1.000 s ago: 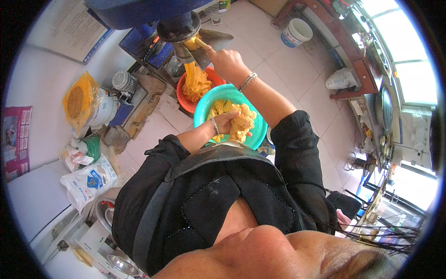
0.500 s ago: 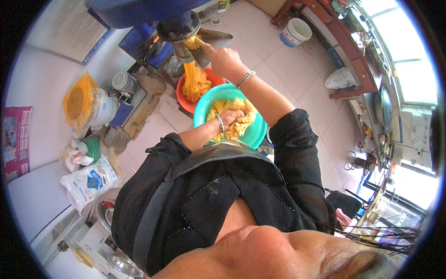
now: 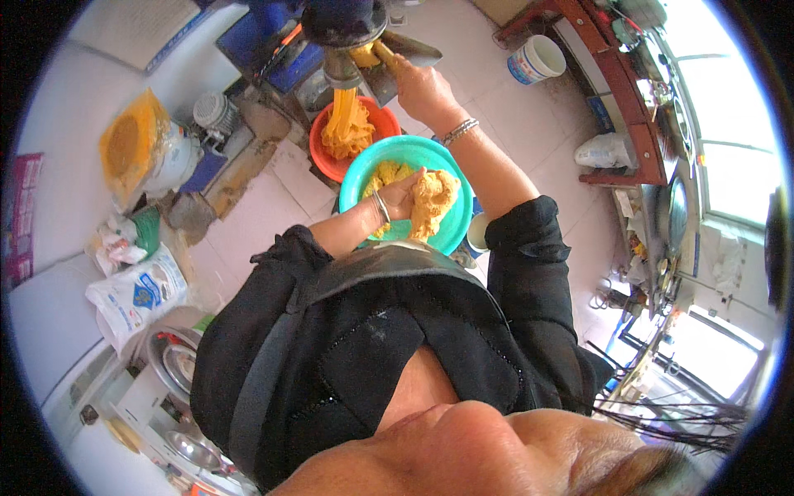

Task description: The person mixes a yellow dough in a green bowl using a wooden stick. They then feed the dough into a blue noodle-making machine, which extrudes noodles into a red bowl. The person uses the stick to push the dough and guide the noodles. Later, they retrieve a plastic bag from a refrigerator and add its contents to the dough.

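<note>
My left hand [image 3: 399, 198] is closed on a lump of yellow dough [image 3: 433, 202] in a turquoise basin [image 3: 452, 231], with crumbly yellow dough [image 3: 385, 174] beside it. My right hand [image 3: 418, 83] grips a short pale yellow stick [image 3: 384, 54] against the metal feed opening of a dark machine [image 3: 339, 21], where some yellow dough shows. From the machine's outlet [image 3: 341, 70] broad yellow strands [image 3: 344, 124] hang into a red basin [image 3: 321, 165] behind the turquoise one.
A motor [image 3: 213, 112], a yellow-covered bucket [image 3: 132, 149] and white sacks [image 3: 141, 293] lie on my left. A cluttered wooden bench [image 3: 645, 132] runs along the right under windows, near a white bucket [image 3: 538, 58] and a filled sack [image 3: 604, 150] on the tiled floor [image 3: 538, 124].
The view has shifted, so the machine sits higher in the picture. My right hand, still on the stick, appears higher and farther right. My left hand has shifted slightly around the dough lump.
</note>
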A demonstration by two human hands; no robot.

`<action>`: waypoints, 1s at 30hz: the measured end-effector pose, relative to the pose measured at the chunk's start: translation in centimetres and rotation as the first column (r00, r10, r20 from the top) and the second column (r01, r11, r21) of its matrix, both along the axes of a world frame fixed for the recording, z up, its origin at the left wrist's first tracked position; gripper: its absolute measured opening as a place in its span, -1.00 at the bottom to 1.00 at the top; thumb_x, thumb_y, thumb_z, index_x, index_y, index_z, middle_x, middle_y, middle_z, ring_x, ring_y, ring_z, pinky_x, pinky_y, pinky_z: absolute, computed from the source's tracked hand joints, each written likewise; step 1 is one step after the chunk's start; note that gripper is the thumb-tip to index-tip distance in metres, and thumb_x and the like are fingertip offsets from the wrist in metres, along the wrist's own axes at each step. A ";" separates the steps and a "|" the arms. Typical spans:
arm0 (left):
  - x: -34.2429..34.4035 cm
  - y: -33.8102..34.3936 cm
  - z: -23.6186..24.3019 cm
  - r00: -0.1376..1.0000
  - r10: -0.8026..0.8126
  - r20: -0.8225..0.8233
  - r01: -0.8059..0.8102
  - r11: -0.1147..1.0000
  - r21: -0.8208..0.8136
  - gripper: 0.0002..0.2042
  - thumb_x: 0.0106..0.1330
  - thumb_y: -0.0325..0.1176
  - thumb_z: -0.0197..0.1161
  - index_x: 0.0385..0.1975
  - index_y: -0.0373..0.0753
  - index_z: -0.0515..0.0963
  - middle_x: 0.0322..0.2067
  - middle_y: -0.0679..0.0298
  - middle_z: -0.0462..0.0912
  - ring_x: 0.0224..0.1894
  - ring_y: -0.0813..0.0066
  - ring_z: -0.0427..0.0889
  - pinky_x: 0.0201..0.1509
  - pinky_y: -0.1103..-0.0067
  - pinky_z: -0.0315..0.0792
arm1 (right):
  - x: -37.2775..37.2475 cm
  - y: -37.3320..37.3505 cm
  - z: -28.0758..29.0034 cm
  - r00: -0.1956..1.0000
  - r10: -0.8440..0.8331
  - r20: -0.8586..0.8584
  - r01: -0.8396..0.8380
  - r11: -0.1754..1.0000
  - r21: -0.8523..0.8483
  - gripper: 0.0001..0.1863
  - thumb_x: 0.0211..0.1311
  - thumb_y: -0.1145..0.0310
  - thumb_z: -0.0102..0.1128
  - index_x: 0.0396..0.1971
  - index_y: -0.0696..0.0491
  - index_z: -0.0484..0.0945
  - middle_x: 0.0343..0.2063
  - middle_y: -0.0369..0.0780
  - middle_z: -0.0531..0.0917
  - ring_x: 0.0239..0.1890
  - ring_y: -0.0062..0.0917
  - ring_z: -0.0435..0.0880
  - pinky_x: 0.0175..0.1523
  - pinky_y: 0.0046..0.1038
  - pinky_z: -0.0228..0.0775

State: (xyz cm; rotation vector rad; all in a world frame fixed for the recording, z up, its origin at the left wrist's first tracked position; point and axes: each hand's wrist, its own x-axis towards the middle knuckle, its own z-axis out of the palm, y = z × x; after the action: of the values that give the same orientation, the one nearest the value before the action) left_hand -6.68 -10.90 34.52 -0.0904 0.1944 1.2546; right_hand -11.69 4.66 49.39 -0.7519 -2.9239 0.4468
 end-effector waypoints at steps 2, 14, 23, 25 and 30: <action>-0.3 0.2 -1.3 0.994 -0.061 0.092 0.052 0.994 0.099 -0.47 0.40 0.07 -0.06 0.21 -0.16 0.31 0.14 0.17 0.46 0.19 0.25 0.44 0.33 0.22 0.22 | -0.4 -0.3 0.0 0.998 0.009 0.060 -0.011 0.999 0.036 -0.51 0.15 0.39 -0.03 0.15 0.06 0.32 -0.48 0.04 0.64 -0.37 -0.06 0.67 -0.27 -0.12 0.53; 0.3 1.3 -0.3 0.997 -0.072 -0.007 0.073 0.991 0.115 -0.53 0.22 -0.16 0.27 0.07 -0.21 0.38 -0.07 -0.06 0.55 -0.11 -0.02 0.61 -0.05 0.11 0.53 | 5.2 -0.6 2.8 0.999 -0.029 0.027 0.029 0.999 0.014 -0.63 0.29 0.29 0.00 0.10 -0.09 0.46 -0.52 -0.02 0.64 -0.45 -0.14 0.67 -0.35 -0.17 0.52; 0.9 2.1 -1.1 0.935 0.070 -0.347 -0.079 0.997 -0.011 -0.74 0.12 -0.47 0.22 -0.16 -0.26 0.46 -0.39 0.20 0.61 -0.45 0.34 0.64 -0.37 0.42 0.60 | 3.6 -1.4 1.5 0.994 0.050 0.093 -0.058 0.994 0.091 -0.53 0.25 0.35 -0.05 0.20 -0.08 0.35 -0.54 -0.07 0.62 -0.45 -0.15 0.65 -0.34 -0.16 0.50; 1.0 2.2 -1.7 0.926 0.086 -0.367 -0.108 0.993 -0.040 -0.72 0.12 -0.48 0.22 -0.14 -0.25 0.45 -0.39 0.21 0.61 -0.45 0.35 0.64 -0.37 0.43 0.60 | 3.3 -1.3 1.3 0.995 0.062 0.081 -0.069 0.994 0.089 -0.52 0.24 0.35 -0.06 0.20 -0.04 0.34 -0.53 -0.09 0.63 -0.45 -0.16 0.65 -0.34 -0.16 0.50; 0.9 2.0 -2.5 0.953 0.024 -0.303 -0.029 0.999 -0.013 -0.68 0.17 -0.47 0.20 -0.05 -0.22 0.41 -0.32 0.21 0.63 -0.38 0.36 0.66 -0.30 0.45 0.61 | 3.2 -1.3 0.5 0.994 0.078 0.070 -0.085 0.992 0.093 -0.48 0.21 0.38 -0.06 0.22 -0.02 0.32 -0.52 -0.10 0.63 -0.46 -0.18 0.65 -0.36 -0.17 0.50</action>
State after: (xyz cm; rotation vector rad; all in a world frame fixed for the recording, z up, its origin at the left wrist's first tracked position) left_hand -5.78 -8.93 31.99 0.0862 0.4714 1.2898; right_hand -8.51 3.39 49.89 -0.6491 -3.0214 0.2904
